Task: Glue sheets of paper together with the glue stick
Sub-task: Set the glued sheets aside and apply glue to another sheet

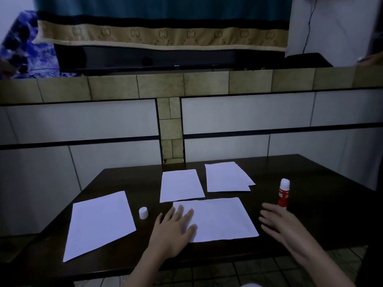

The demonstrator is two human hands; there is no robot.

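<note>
Several white paper sheets lie on a dark table. The nearest sheet lies in front of me, and my left hand rests flat on its left edge with fingers spread. Another sheet lies at the left, one behind the middle, and a small stack at the back right. A red glue stick stands upright and uncapped at the right. Its white cap sits between the left sheet and my left hand. My right hand hovers with straight fingers just in front of the glue stick, holding nothing.
A tiled wall rises right behind the table. Above it a ledge carries a dark flat device under a patterned cloth. The table's front edge runs close to me, with tiled floor below.
</note>
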